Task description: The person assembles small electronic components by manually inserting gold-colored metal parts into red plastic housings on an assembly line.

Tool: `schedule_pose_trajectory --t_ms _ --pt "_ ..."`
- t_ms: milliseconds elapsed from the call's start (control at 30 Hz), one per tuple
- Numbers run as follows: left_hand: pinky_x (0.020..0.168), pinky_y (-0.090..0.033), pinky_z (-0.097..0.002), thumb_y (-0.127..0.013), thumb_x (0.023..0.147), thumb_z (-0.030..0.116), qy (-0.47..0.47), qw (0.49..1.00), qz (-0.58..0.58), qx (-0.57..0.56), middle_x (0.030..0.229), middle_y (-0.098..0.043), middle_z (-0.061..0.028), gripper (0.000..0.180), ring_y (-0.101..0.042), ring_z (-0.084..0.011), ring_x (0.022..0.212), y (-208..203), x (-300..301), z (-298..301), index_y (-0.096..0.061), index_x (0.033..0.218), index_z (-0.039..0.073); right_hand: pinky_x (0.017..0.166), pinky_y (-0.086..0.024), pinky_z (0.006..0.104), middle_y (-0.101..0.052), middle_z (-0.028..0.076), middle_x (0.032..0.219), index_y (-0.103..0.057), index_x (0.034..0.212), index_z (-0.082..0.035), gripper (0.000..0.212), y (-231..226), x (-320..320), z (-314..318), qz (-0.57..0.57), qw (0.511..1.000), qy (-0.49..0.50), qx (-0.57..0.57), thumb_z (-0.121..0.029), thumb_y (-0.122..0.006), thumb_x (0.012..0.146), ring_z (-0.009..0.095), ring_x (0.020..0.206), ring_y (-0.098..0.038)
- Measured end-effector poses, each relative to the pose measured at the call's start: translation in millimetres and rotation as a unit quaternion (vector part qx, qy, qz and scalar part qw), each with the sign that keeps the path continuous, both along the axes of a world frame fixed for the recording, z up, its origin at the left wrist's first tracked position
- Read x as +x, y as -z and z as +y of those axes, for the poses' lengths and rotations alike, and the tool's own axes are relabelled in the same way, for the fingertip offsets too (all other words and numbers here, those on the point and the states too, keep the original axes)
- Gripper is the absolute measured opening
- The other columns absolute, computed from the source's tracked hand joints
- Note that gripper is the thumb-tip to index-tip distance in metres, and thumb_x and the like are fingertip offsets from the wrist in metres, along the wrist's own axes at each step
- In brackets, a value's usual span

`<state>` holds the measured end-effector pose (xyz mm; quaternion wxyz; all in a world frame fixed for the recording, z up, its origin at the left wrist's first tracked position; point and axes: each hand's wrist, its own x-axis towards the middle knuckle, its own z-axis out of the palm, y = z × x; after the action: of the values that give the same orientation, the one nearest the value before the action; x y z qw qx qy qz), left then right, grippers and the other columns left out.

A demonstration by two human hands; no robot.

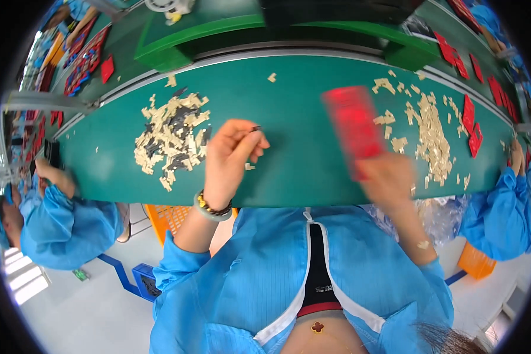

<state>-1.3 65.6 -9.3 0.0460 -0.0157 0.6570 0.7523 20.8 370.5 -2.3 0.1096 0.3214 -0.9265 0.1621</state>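
On the green worktop (301,153), seen from the head camera, the left hand (233,156) is raised just above the surface with thumb and fingertips pinched on a small dark part (255,128), right beside the mixed heap of cream and dark pieces (171,138) to its left. The right hand (389,177) grips the lower end of a red tray (353,130), which stands tilted over the worktop and is smeared by motion. Further right lies a second heap of cream pieces (430,133), with loose bits scattered around it and red trays (469,115) at the far edge. As a judgement, the work looks well short of done: both heaps are large, and only a single part is in the fingers. Whether the red tray already carries any parts cannot be told, since blur wipes out its surface. The exact shape of the pinched part is too small to make out. Co-workers in blue sleeves (71,215) sit at either side, their hands mostly cut off by the picture's rim.
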Motion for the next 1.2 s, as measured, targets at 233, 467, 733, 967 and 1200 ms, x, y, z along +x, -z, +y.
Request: schedule_pose_trajectory --t_ms 233,467,733,967,1200 --pt "0.064 -0.049 -0.0241 -0.056 0.089 -0.002 0.029 0.995 -0.012 -0.098 0.089 -0.065 -0.007 0.013 -0.059 -0.0115 0.075 -15 0 -3 -0.057 0.101 0.001 0.061 -0.048 0.0304 -0.058 0.005 0.08 -0.063 0.097 -0.003 0.023 9 -36 -93 -0.113 0.975 -0.144 -0.127 -0.017 -0.07 0.079 0.019 0.071 -0.06" --pt "0.066 -0.054 -0.0342 -0.068 0.074 0.009 -0.026 0.632 0.588 -0.503 0.087 -0.064 -0.0128 0.018 -0.062 -0.0282 0.08 -16 -13 -5 -0.062 0.088 -0.001 0.058 -0.044 0.0187 -0.063 0.002 0.082 -0.064 0.103 -0.001 0.018 -23 -75 -117 -0.552 0.698 -0.039 -0.455 -0.005 -0.065 0.086 0.004 0.067 -0.055" --pt "0.058 -0.049 -0.0232 -0.068 0.086 0.009 0.086 0.992 0.062 -0.066 0.085 -0.068 -0.009 0.015 -0.061 -0.0108 0.071 -14 -7 3 -0.063 0.097 0.0 0.058 -0.045 0.0236 -0.063 0.003 0.078 -0.063 0.086 -0.003 0.004 -43 -79 -107 -0.312 0.872 -0.127 -0.356 -0.001 -0.064 0.084 0.01 0.066 -0.057" --pt "0.055 -0.047 -0.0208 -0.061 0.092 0.009 0.176 0.975 -0.072 0.114 0.082 -0.069 -0.0099 0.013 -0.06 -0.0098 0.064 -14 -12 2 -0.06 0.099 -0.002 0.059 -0.048 0.0278 -0.06 0.004 0.078 -0.06 0.087 -0.006 0.011 -35 -86 -100 -0.236 0.901 -0.205 -0.302 -0.007 -0.069 0.081 0.018 0.071 -0.061" --pt "0.075 -0.046 -0.0231 -0.06 0.09 0.003 0.089 0.993 0.003 0.083 0.104 -0.063 -0.0095 0.01 -0.058 -0.0126 0.085 -19 -1 17 -0.066 0.097 -0.001 0.055 -0.048 0.0256 -0.057 0.006 0.076 -0.066 0.095 -0.006 0.019 -20 -58 -102 0.025 0.964 -0.102 -0.245 -0.008 -0.072 0.077 0.018 0.069 -0.06"
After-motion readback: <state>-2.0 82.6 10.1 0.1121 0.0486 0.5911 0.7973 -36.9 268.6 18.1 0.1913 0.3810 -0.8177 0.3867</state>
